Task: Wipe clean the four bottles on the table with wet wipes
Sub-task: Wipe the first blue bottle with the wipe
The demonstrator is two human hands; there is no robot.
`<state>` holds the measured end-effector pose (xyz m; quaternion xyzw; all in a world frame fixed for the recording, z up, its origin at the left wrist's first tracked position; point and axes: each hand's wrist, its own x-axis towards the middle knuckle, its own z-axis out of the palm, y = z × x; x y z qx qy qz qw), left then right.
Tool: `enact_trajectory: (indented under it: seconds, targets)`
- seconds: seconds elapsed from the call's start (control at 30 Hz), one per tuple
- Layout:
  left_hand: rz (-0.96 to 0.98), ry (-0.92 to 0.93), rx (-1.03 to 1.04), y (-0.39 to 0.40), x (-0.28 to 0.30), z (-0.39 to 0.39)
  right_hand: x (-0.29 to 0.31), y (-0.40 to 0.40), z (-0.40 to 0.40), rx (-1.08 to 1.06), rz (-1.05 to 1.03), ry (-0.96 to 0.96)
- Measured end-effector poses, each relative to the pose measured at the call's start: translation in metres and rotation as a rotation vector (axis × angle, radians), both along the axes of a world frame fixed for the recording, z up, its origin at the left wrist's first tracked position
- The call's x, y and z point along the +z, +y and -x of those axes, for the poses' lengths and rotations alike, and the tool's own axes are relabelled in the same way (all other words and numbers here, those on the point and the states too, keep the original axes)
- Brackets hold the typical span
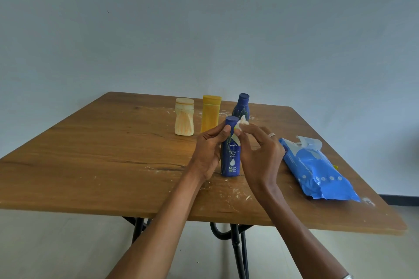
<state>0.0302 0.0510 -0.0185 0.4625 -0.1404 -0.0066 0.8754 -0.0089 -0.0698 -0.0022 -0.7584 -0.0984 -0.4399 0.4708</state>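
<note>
A dark blue lotion bottle (231, 156) stands upright near the middle of the wooden table (102, 154). My left hand (209, 152) grips its left side, thumb near the cap. My right hand (260, 154) pinches a crumpled white wet wipe (240, 125) against the bottle's upper right side. Behind stand a second dark blue bottle (241, 106), a yellow bottle (210, 113) and a cream-coloured bottle with orange streaks (184, 116), all upright in a row.
A blue pack of wet wipes (317, 170) lies on the table's right side with its flap lifted. White smears and specks mark the tabletop around the bottles and near the front edge. A plain wall stands behind.
</note>
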Motion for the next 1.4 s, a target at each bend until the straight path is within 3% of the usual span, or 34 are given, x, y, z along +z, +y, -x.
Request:
enact_trajectory:
  seconds: [0.1,0.27,0.4,0.5,0.63,0.97,1.13,1.4]
  targets:
    - [-0.002,-0.01,-0.004,0.001,0.001,0.002,-0.001,0.002,0.001,0.048,0.083,-0.033]
    - [-0.028,0.01,0.026,0.0,0.001,0.003,0.013,0.001,-0.013,0.006,0.003,-0.006]
    - [-0.026,-0.028,0.013,0.004,0.001,0.004,0.004,0.007,-0.003,0.089,0.183,0.021]
    - [-0.054,-0.024,0.025,0.002,0.001,0.003,-0.002,-0.001,0.002,0.097,0.303,-0.062]
    - [-0.098,0.01,0.05,0.0,0.001,0.001,0.008,-0.005,0.0,0.056,0.199,-0.099]
    - [-0.079,0.008,0.041,0.003,0.003,0.006,-0.009,-0.01,-0.001,0.062,0.32,-0.123]
    - [-0.107,-0.001,0.061,0.003,0.001,0.003,0.009,-0.005,-0.004,0.034,0.198,-0.075]
    - [-0.113,-0.022,0.043,0.004,0.004,0.007,-0.004,-0.006,0.004,0.074,0.434,-0.125]
